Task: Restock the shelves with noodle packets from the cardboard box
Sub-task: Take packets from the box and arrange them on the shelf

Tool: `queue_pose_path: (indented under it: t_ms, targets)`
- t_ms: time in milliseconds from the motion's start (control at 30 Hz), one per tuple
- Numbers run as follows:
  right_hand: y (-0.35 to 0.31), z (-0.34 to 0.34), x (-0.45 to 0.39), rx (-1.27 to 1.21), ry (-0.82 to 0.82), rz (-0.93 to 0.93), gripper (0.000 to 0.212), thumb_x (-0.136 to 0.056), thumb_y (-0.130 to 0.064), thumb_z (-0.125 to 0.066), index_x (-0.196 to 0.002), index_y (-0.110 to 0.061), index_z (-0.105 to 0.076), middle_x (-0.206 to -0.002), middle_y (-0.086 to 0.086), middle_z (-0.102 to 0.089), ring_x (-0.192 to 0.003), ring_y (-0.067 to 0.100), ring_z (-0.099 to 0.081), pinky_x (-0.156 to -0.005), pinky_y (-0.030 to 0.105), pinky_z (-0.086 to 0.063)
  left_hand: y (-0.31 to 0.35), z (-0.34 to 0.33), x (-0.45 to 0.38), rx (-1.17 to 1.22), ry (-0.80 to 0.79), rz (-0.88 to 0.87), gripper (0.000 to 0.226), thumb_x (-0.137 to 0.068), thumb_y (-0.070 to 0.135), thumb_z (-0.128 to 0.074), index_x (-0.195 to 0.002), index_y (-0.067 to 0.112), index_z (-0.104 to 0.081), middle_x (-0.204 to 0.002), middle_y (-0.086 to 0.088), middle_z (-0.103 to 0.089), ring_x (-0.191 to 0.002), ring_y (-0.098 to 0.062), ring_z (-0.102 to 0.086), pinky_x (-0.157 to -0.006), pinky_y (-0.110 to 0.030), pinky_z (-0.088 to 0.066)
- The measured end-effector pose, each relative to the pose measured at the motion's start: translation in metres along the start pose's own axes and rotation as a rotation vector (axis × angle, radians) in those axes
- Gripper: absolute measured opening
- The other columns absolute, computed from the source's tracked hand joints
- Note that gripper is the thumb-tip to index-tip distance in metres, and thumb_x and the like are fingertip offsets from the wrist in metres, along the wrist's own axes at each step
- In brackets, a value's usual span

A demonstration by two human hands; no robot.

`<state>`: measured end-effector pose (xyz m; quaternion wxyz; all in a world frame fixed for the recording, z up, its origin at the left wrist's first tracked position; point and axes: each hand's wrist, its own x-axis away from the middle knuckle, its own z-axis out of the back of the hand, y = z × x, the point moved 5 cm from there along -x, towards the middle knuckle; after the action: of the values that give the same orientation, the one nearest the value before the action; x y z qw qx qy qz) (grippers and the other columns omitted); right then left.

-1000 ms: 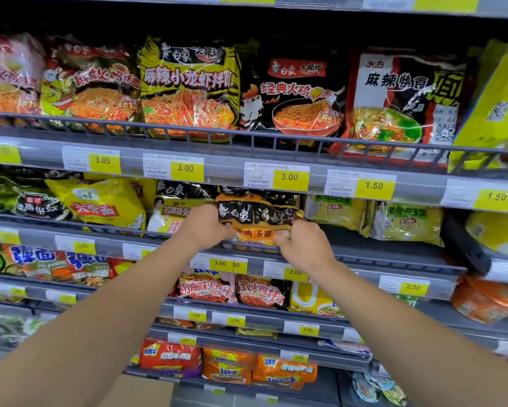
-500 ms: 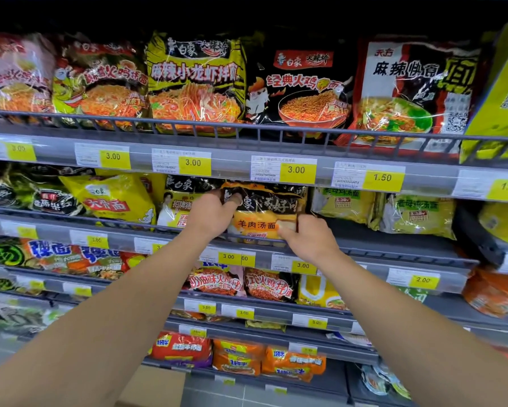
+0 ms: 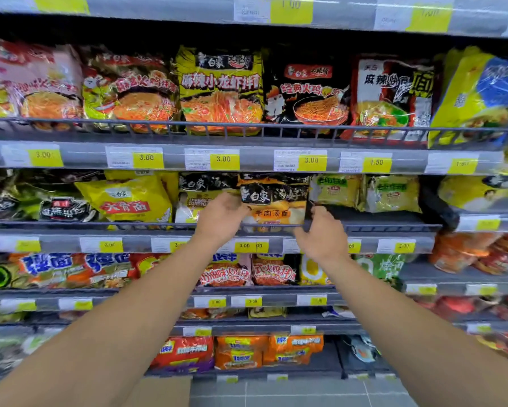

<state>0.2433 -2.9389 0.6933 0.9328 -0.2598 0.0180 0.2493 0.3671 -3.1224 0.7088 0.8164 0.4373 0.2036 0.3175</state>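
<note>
Left hand (image 3: 221, 214) curled on the left edge and right hand (image 3: 320, 230) pinching the lower right corner of one noodle packet (image 3: 274, 207), black on top with white characters, orange below, standing upright behind the shelf rail (image 3: 379, 227). Just behind it, a second matching packet; to the left, a yellow packet (image 3: 129, 198); to the right, two green-labelled packets (image 3: 364, 192). Far below the hands, one cardboard box (image 3: 161, 392) corner.

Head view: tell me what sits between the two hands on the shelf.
In the head view, a black-and-orange noodle packet stands between the left hand and right hand, upright behind the shelf's front rail.
</note>
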Motion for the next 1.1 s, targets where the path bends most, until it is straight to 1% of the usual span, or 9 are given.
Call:
queue_pose_path:
  t_ms: [133, 233, 367, 467, 600, 733, 867, 967, 1100]
  targets:
    - [-0.017, -0.016, 0.044, -0.034, -0.114, -0.001, 0.053, -0.090, -0.037, -0.058, -0.134, -0.010, -0.045, -0.123, 0.010, -0.058, -0.111, 0.033, -0.057, -0.087, 0.043, -0.051, -0.025, 0.013, 0.024, 0.068, -0.047, 0.004, 0.051, -0.093, 0.034, -0.060, -0.138, 0.014, -0.050, -0.134, -0.001, -0.056, -0.127, -0.021, -0.051, -0.101, -0.032, -0.039]
    - [-0.036, -0.026, 0.078, -0.037, -0.157, 0.023, 0.049, -0.091, -0.036, -0.059, -0.131, -0.009, -0.049, -0.121, 0.010, -0.061, -0.103, 0.027, -0.058, -0.086, 0.038, -0.051, -0.045, 0.016, 0.047, 0.059, -0.129, 0.026, 0.048, -0.096, 0.033, -0.057, -0.139, 0.014, -0.049, -0.136, -0.004, -0.056, -0.125, -0.029, -0.052, -0.098, -0.040, -0.043]
    - [-0.055, -0.051, 0.128, -0.067, -0.259, 0.063, 0.042, -0.093, -0.033, -0.056, -0.126, -0.008, -0.052, -0.122, 0.010, -0.060, -0.107, 0.027, -0.059, -0.089, 0.040, -0.051, -0.070, 0.025, 0.082, -0.019, -0.170, 0.039, 0.046, -0.095, 0.034, -0.058, -0.136, 0.014, -0.054, -0.135, -0.003, -0.058, -0.121, -0.021, -0.055, -0.093, -0.026, -0.041]
    - [-0.059, -0.076, 0.166, -0.072, -0.340, 0.070, 0.051, -0.093, -0.035, -0.057, -0.136, -0.010, -0.048, -0.134, 0.007, -0.054, -0.118, 0.026, -0.055, -0.097, 0.036, -0.047, -0.096, 0.031, 0.120, -0.031, -0.197, 0.075, 0.044, -0.093, 0.035, -0.060, -0.132, 0.015, -0.058, -0.130, -0.004, -0.061, -0.118, -0.020, -0.057, -0.088, -0.022, -0.040]
    - [-0.062, -0.118, 0.226, -0.040, -0.427, 0.088, 0.041, -0.090, -0.034, -0.058, -0.121, -0.007, -0.056, -0.121, 0.012, -0.060, -0.115, 0.031, -0.056, -0.089, 0.033, -0.043, -0.142, 0.040, 0.172, -0.017, -0.239, 0.175, 0.040, -0.093, 0.033, -0.061, -0.129, 0.014, -0.061, -0.130, -0.005, -0.063, -0.118, -0.018, -0.058, -0.089, -0.021, -0.041]
    - [-0.065, -0.162, 0.286, -0.029, -0.533, 0.062, 0.035, -0.088, -0.029, -0.059, -0.116, -0.008, -0.059, -0.119, 0.013, -0.063, -0.113, 0.032, -0.057, -0.090, 0.035, -0.045, -0.192, 0.050, 0.222, -0.058, -0.236, 0.268, 0.035, -0.091, 0.032, -0.062, -0.123, 0.018, -0.064, -0.122, -0.001, -0.066, -0.093, -0.006, -0.057, -0.061, -0.006, -0.037]
    - [-0.075, -0.204, 0.335, -0.030, -0.637, 0.031, 0.035, -0.088, -0.032, -0.059, -0.118, -0.014, -0.058, -0.122, 0.006, -0.062, -0.113, 0.025, -0.057, -0.089, 0.032, -0.046, -0.250, 0.067, 0.261, -0.084, -0.251, 0.376, 0.037, -0.091, 0.029, -0.063, -0.125, 0.016, -0.064, -0.125, -0.001, -0.066, -0.112, -0.013, -0.059, -0.086, -0.015, -0.038]
    - [-0.083, -0.237, 0.363, -0.018, -0.710, 0.017, 0.041, -0.089, -0.034, -0.059, -0.126, -0.015, -0.055, -0.130, 0.003, -0.058, -0.119, 0.022, -0.054, -0.095, 0.031, -0.045, -0.296, 0.079, 0.283, -0.049, -0.313, 0.443, 0.039, -0.093, 0.021, -0.062, -0.129, 0.009, -0.060, -0.129, -0.006, -0.062, -0.113, -0.016, -0.057, -0.086, -0.016, -0.037]
    - [-0.101, -0.292, 0.393, 0.025, -0.816, -0.001, 0.041, -0.090, -0.032, -0.057, -0.126, -0.014, -0.054, -0.128, 0.006, -0.057, -0.118, 0.024, -0.054, -0.095, 0.031, -0.045, -0.366, 0.108, 0.296, -0.053, -0.353, 0.493, 0.040, -0.089, 0.025, -0.066, -0.127, 0.013, -0.062, -0.127, 0.000, -0.063, -0.114, -0.014, -0.060, -0.088, -0.012, -0.040]
